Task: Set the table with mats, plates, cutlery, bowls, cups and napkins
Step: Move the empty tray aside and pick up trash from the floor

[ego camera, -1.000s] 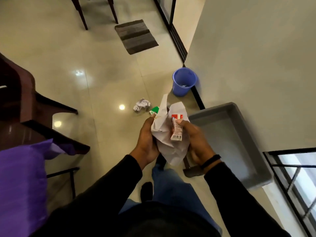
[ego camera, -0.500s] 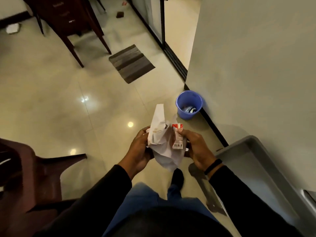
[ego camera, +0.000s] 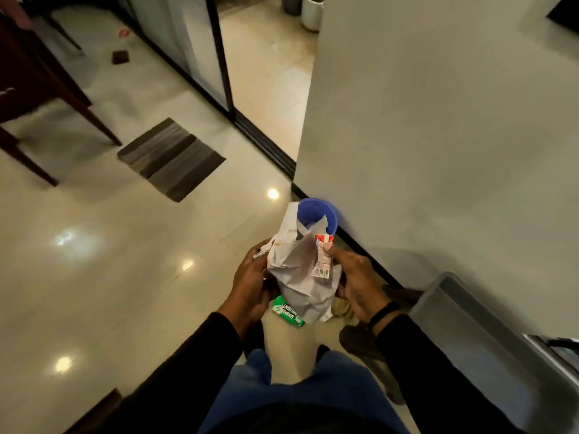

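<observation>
I hold a bundle of crumpled white paper (ego camera: 297, 270) in front of me with both hands. My left hand (ego camera: 250, 277) grips its left side, and a green wrapper (ego camera: 286, 311) sticks out underneath. My right hand (ego camera: 357, 277) grips the right side and pinches a small red-and-white sachet (ego camera: 322, 258) against the paper. A blue bin (ego camera: 329, 214) stands on the floor by the wall, just beyond the bundle and partly hidden by it.
A grey tray (ego camera: 470, 324) lies low at the right by the wall. A striped doormat (ego camera: 170, 158) lies on the tiled floor before a sliding glass door (ego camera: 200, 42). Dark wooden furniture legs (ego camera: 47, 98) stand at the left.
I have walked toward the blue bin, which now sits right behind the paper bundle. The chair with purple cloth and the crumpled paper on the floor have left the view. Both hands keep their grip.
</observation>
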{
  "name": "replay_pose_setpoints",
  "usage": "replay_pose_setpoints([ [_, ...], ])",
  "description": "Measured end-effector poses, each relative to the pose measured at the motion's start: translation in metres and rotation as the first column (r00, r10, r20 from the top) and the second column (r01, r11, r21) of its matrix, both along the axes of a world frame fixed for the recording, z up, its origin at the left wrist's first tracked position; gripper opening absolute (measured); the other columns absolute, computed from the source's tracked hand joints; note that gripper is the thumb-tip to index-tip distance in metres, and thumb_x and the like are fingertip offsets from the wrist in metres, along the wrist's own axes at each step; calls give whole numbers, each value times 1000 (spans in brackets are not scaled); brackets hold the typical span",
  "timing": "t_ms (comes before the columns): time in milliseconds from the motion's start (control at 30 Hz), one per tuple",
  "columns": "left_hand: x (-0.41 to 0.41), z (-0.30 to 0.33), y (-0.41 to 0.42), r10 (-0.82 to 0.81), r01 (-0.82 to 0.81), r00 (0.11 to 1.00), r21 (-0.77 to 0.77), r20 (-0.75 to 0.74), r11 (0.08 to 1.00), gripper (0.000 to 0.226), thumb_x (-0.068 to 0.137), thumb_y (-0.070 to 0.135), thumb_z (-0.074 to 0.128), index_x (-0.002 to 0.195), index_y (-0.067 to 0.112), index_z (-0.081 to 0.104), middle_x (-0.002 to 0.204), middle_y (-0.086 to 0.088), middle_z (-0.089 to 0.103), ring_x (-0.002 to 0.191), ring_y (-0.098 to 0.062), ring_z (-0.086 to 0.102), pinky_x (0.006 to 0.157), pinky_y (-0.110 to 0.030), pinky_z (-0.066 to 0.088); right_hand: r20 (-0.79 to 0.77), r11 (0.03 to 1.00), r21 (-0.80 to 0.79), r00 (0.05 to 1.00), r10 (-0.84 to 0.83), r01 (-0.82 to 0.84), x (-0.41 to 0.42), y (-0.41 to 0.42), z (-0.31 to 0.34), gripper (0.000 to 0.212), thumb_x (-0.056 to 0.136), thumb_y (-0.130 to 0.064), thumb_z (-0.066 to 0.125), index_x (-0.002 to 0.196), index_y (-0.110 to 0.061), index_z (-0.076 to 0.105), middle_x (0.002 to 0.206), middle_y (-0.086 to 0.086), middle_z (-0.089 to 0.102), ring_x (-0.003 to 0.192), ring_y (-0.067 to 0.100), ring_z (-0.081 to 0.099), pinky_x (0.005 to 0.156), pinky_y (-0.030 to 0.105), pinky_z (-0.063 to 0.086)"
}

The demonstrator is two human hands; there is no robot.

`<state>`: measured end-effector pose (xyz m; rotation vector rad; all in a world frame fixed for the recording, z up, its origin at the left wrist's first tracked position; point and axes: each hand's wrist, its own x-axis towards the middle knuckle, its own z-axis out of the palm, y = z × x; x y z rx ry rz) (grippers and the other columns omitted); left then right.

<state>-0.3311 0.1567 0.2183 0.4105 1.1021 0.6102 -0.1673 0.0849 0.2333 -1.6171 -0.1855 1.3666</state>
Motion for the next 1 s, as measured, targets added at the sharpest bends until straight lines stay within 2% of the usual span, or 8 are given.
replay_pose_setpoints([
  [100,13,-10,29,-87,87,996,-3,-27,996,34,94,14,58,127,15,65,103,-8,73,78,-19,66,69,-32,57,22,995,34,995,-94,93,6,23,-3,34,83,-33,76,103,-5,76,102,18,74,105,38,68,93,52,53],
  [233,36,-15,56,-149,149,988,0,-25,989,26,95,11,58,118,17,68,101,-7,76,81,-22,70,86,-44,56,68,986,14,983,-169,168,22,38,-15,30,83,-33,76,99,-8,77,99,15,76,102,36,69,93,51,53],
  [333,54,-24,70,-190,190,981,3,-49,982,28,96,14,58,122,20,69,110,-9,75,98,-29,70,95,-53,53,86,984,-2,980,-180,181,34,45,-25,46,71,-45,81,99,-8,77,99,14,76,102,38,69,94,55,53],
  [500,87,-43,83,-196,197,977,6,-80,980,29,97,23,60,125,26,68,115,-6,74,104,-28,69,87,-45,59,123,978,-42,972,-199,206,60,56,-47,40,76,-44,80,99,-11,76,96,9,77,96,33,72,91,59,54],
  [567,100,-58,86,-203,205,974,6,-104,979,29,99,27,59,127,29,67,117,-4,74,101,-26,69,77,-38,58,129,972,-58,967,-220,229,75,61,-60,34,80,-39,78,97,-10,75,92,8,77,95,33,72,89,55,56],
  [700,123,-92,94,-214,217,965,2,-151,976,31,100,34,57,130,33,64,121,-2,71,103,-24,68,78,-38,57,122,968,-86,967,-224,235,98,72,-91,28,80,-36,78,89,-10,75,87,7,77,90,30,73,82,43,58],
  [933,149,-196,106,-225,204,934,-105,-278,973,40,99,39,60,129,13,57,102,-12,74,80,-26,73,69,-38,57,248,957,-205,957,-152,205,120,92,-199,44,71,-55,79,87,-14,75,79,-1,76,73,13,73,63,26,55],
  [1000,153,-235,112,-230,197,922,-134,-312,971,34,99,36,60,124,13,60,98,-12,74,80,-27,71,73,-39,57,233,942,-211,950,-209,259,123,100,-237,39,73,-48,81,84,-11,75,74,0,75,64,10,69,56,21,51],
])
